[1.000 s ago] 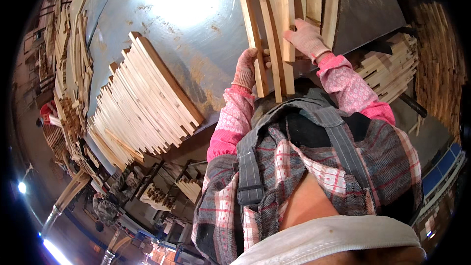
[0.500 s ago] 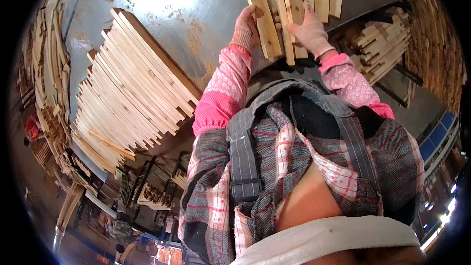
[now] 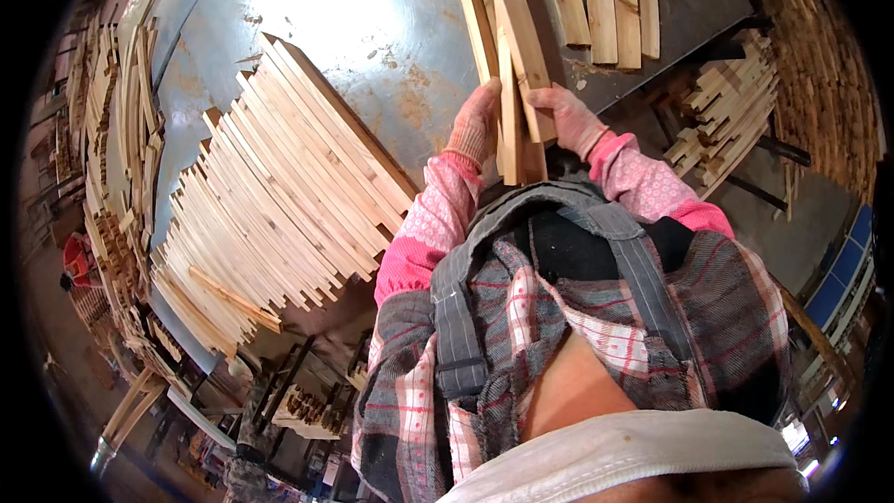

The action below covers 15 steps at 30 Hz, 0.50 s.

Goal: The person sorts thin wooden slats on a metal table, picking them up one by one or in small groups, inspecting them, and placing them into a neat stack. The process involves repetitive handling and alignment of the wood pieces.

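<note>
My left hand (image 3: pixel 476 121), in a pale knit glove, is closed on the left side of a few long pale wooden strips (image 3: pixel 507 65). From the other side my right hand (image 3: pixel 566 117), gloved in the same way, presses its fingers on the rightmost of them. The strips stand on edge close together, and their near ends reach past the table's front edge toward my body. How many are in each hand is partly hidden by the overlap.
A broad row of stacked wooden strips (image 3: pixel 279 186) covers the left of the metal table (image 3: pixel 400 47). Several loose strips (image 3: pixel 610 5) lie at the far right. Beside the table, a rack holds more wood (image 3: pixel 731 102), and a large timber pile (image 3: pixel 824 84) stands behind it.
The strips between my hands have come nearer my body and closer together, apart from those at the far right. My hands have moved nearer each other, and the view has shifted slightly.
</note>
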Each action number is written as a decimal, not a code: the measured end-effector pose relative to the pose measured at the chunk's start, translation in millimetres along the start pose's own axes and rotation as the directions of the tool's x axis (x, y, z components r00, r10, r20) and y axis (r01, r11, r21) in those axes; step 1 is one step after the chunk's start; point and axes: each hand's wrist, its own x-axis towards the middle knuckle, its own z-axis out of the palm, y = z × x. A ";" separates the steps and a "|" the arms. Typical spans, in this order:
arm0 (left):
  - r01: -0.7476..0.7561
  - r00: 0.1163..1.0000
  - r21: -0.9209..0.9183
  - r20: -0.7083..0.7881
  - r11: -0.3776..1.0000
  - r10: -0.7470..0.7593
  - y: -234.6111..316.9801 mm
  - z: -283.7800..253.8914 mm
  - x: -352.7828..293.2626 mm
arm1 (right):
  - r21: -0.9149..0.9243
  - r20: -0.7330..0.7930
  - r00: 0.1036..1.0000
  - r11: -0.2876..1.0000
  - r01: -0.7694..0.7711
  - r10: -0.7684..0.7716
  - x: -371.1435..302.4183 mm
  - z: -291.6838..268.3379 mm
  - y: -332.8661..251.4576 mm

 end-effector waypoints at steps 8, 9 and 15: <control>-0.246 0.898 0.434 -0.233 0.867 0.372 20.9 9.8 -63.4 | -0.302 0.046 0.986 0.939 0.164 -0.157 19.7 56.0 34.6; -0.257 0.891 0.382 -0.263 0.888 0.371 20.3 10.0 -67.5 | -0.353 -0.020 0.997 0.933 0.067 -0.079 26.4 53.1 44.5; -0.229 0.733 0.674 -0.355 0.702 0.580 14.0 -14.5 -58.9 | -0.589 0.248 0.963 0.773 0.236 -0.104 26.6 57.0 52.6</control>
